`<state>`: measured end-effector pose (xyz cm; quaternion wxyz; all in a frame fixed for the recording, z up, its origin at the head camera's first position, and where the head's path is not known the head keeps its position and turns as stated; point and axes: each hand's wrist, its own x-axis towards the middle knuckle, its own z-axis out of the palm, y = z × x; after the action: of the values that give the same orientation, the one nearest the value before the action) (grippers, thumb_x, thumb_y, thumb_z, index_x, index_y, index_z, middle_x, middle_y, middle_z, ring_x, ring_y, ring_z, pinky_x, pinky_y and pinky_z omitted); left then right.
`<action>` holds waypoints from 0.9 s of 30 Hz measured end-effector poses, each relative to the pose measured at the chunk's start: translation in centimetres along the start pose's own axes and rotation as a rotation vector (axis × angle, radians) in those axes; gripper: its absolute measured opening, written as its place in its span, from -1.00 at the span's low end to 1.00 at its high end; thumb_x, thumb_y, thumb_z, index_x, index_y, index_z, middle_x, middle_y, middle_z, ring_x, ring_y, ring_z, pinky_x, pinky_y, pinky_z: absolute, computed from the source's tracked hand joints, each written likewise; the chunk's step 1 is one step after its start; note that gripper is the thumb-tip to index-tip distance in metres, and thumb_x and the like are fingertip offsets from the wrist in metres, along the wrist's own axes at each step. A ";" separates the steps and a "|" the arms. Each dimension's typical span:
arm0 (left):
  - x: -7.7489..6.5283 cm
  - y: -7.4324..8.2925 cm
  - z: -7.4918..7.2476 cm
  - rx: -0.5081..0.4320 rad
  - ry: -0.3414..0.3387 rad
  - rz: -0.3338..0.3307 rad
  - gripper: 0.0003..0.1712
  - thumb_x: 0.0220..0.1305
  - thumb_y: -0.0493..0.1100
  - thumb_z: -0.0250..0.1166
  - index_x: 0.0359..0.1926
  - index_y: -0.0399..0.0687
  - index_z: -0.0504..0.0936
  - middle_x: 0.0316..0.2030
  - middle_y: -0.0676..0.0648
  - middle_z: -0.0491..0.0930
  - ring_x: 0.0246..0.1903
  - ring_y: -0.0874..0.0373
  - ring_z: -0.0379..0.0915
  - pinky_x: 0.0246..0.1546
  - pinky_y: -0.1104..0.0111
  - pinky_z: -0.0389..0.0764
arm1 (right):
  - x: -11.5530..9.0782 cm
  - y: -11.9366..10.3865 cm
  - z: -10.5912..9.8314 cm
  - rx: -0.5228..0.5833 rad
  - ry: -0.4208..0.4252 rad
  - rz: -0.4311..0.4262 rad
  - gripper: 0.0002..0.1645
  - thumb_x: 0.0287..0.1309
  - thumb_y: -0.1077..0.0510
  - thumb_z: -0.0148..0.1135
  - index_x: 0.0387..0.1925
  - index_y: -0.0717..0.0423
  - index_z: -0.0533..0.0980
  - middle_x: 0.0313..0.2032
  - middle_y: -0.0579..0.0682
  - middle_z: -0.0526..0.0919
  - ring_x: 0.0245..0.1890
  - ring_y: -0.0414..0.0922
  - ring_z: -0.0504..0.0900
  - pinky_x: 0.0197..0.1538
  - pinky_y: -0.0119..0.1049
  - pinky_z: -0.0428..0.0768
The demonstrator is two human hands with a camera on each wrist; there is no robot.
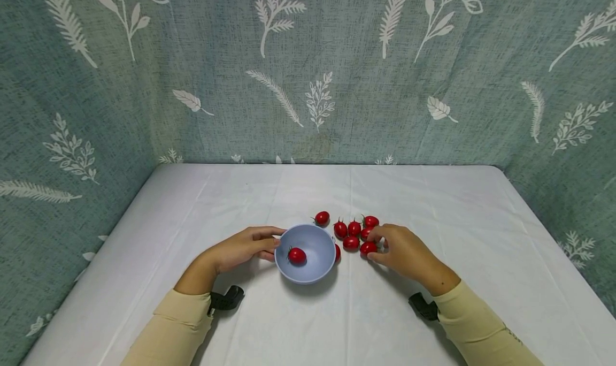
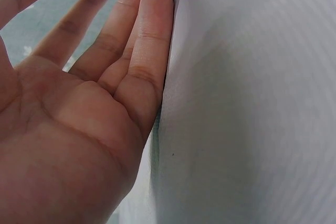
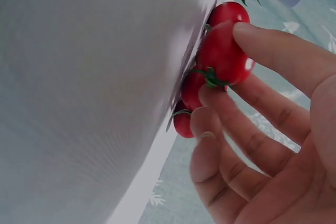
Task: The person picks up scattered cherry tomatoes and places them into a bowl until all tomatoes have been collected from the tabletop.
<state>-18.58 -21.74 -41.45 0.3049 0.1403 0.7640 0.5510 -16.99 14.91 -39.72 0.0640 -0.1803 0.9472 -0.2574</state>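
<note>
A light blue bowl (image 1: 313, 275) stands on the white-covered table with one cherry tomato (image 1: 297, 256) inside. At the bowl's left side, my left hand (image 1: 247, 248) holds it between thumb and fingers; only the bowl's edge shows in the left wrist view. To the right of the bowl, several red cherry tomatoes with green stems lie close together. My right hand (image 1: 406, 251) pinches the nearest right one, a cherry tomato (image 3: 223, 53), between thumb and fingers. Another cherry tomato (image 1: 338, 252) is partly hidden behind the bowl's right rim.
A white cloth (image 1: 231, 195) covers the table. One cherry tomato (image 1: 322, 218) lies behind the bowl, a little apart from the group. Green leaf-patterned fabric (image 1: 361, 120) hangs around the table's back and sides.
</note>
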 end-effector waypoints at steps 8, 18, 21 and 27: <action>0.0 0.1 0.0 -0.006 -0.002 0.000 -0.37 0.48 -0.01 0.14 0.43 -0.23 0.33 0.28 -0.30 0.49 0.02 0.13 0.62 0.20 0.26 0.55 | -0.4 -0.2 -0.3 -0.003 0.043 -0.043 -0.70 0.04 0.15 0.52 -0.16 0.10 0.66 -0.22 -0.08 0.73 -0.31 -0.18 0.57 -0.28 -0.34 0.53; 0.0 0.2 0.0 0.005 0.010 -0.027 -0.36 0.47 0.03 0.16 0.43 -0.17 0.35 0.28 -0.25 0.51 0.03 0.13 0.63 0.22 0.26 0.54 | -0.6 -0.5 -0.5 -0.028 0.126 -0.130 -0.72 0.01 0.12 0.54 -0.20 0.06 0.68 -0.29 -0.16 0.73 -0.31 -0.18 0.58 -0.24 -0.32 0.54; 0.0 0.2 0.0 -0.003 0.010 -0.025 -0.37 0.46 0.03 0.16 0.43 -0.16 0.36 0.27 -0.25 0.51 0.02 0.13 0.63 0.21 0.28 0.55 | -0.7 -0.7 -0.6 -0.025 0.140 -0.143 -0.72 0.00 0.12 0.55 -0.20 0.06 0.69 -0.32 -0.18 0.72 -0.30 -0.15 0.59 -0.24 -0.32 0.55; 0.0 0.2 0.0 -0.007 0.003 -0.017 -0.36 0.47 0.02 0.15 0.43 -0.18 0.34 0.27 -0.27 0.50 0.03 0.13 0.63 0.20 0.28 0.56 | -0.9 -1.7 -0.8 0.011 0.163 -0.150 -0.73 0.01 0.10 0.55 -0.20 0.00 0.70 -0.38 -0.20 0.67 -0.29 -0.13 0.60 -0.22 -0.30 0.55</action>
<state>-18.60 -21.66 -41.30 0.3090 0.1322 0.7636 0.5514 -15.84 14.26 -38.14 -0.0314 -0.2287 0.9316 -0.2806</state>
